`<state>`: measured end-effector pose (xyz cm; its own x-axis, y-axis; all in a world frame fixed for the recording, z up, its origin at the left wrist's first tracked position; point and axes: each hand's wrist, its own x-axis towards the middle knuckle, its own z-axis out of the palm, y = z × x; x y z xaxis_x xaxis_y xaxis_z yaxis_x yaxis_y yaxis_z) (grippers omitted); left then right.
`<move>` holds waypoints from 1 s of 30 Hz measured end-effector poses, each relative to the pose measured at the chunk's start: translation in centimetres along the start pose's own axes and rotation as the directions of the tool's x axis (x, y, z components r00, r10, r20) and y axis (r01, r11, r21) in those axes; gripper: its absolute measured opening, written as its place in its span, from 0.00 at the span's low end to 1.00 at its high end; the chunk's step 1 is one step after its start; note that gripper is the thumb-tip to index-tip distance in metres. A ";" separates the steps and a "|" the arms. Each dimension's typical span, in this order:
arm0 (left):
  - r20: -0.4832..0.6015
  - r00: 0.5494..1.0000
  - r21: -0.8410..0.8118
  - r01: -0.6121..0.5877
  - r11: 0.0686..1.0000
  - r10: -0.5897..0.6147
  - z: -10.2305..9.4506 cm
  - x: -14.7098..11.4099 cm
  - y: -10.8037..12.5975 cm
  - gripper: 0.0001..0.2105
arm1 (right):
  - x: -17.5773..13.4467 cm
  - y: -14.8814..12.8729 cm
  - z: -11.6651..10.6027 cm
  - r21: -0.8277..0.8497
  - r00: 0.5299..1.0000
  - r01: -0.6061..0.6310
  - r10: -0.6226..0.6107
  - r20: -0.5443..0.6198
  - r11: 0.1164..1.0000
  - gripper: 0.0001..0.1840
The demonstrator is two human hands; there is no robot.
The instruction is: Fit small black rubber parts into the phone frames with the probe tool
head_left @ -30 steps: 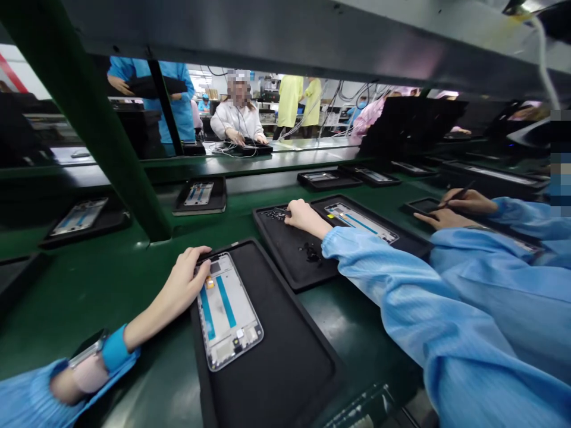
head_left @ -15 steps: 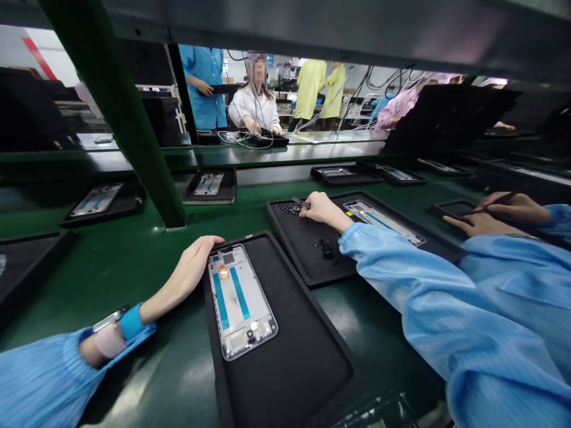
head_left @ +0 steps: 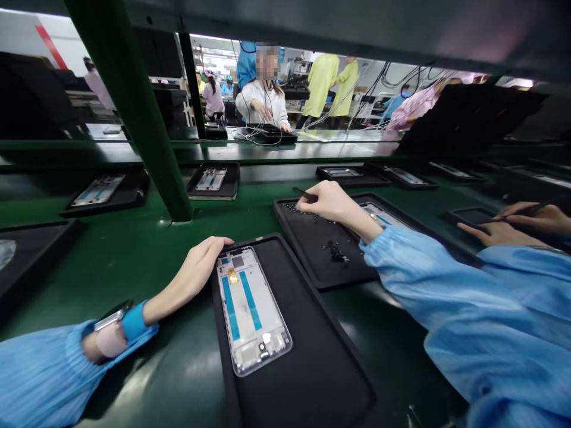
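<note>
My left hand (head_left: 198, 267) lies with its fingers stretched along the near tray's left rim, at the top corner of a phone frame (head_left: 254, 312). That frame is silver with two blue strips and an orange flex piece, and sits in the black tray (head_left: 321, 356). My right hand (head_left: 328, 202) is closed on dark tweezers (head_left: 304, 194), over the far left corner of a second black tray (head_left: 307, 255). Small parts lie under and beside it; their kind is too small to tell. A heap of black bits (head_left: 335, 252) rests mid-tray.
Behind the right forearm, another phone frame (head_left: 377, 215) lies in the second tray. A co-worker's hands (head_left: 513, 224) work at the right. A green post (head_left: 147, 137) rises at the left. More trays with phone frames (head_left: 211, 179) line the back of the green bench (head_left: 134, 255).
The view has shifted slightly, moving the bench things a little right. My right hand, still gripping the tweezers, has turned over the small parts. My left hand stays at the tray's rim.
</note>
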<state>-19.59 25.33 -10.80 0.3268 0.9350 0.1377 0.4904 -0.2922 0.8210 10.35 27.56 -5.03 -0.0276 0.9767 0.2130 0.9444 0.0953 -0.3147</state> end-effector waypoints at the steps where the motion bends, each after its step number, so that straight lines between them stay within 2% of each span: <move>1: 0.016 1.000 0.014 -0.006 1.000 0.006 -0.1 -0.3 0.0 0.22 | -0.1 -0.8 0.3 0.151 0.998 0.065 -0.068 0.013 0.986 0.14; 3: 0.028 0.999 0.067 -0.028 0.997 0.026 -0.5 -0.8 0.0 0.20 | -0.5 -3.1 1.6 0.428 0.977 0.167 -0.208 0.051 0.888 0.14; 5: 0.004 0.998 0.132 -0.064 0.989 0.064 -1.0 -1.1 0.0 0.19 | -1.0 -5.8 3.4 0.608 0.941 0.195 -0.322 0.105 0.770 0.14; 7: -0.037 0.994 0.170 -0.099 0.980 0.106 -1.3 -1.2 0.1 0.18 | -1.3 -8.3 5.1 0.708 0.912 0.165 -0.379 0.156 0.687 0.13; 10: -0.080 0.988 0.166 -0.117 0.979 0.131 -1.3 -1.1 0.3 0.16 | -1.6 -10.3 6.4 0.776 0.907 0.108 -0.380 0.179 0.622 0.12; 15: -0.090 0.986 0.104 -0.134 0.986 0.143 -0.9 -1.0 0.3 0.13 | -2.1 -10.6 6.6 0.759 0.921 0.149 -0.368 0.126 0.633 0.11; 26: -0.092 0.961 0.121 -0.251 0.960 0.262 -0.9 -1.1 0.3 0.07 | -2.9 -10.9 6.3 0.668 0.939 0.248 -0.342 0.011 0.702 0.07; 30: -0.080 0.950 0.162 -0.288 0.944 0.303 -0.9 -1.1 0.3 0.06 | -3.0 -10.9 6.2 0.637 0.921 0.313 -0.389 -0.022 0.705 0.06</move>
<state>-20.48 24.36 -10.20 0.3940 0.8154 0.4241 0.4997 -0.5773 0.6457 -1.93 24.74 -7.94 -0.3852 0.8583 0.3389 0.4485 0.4951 -0.7441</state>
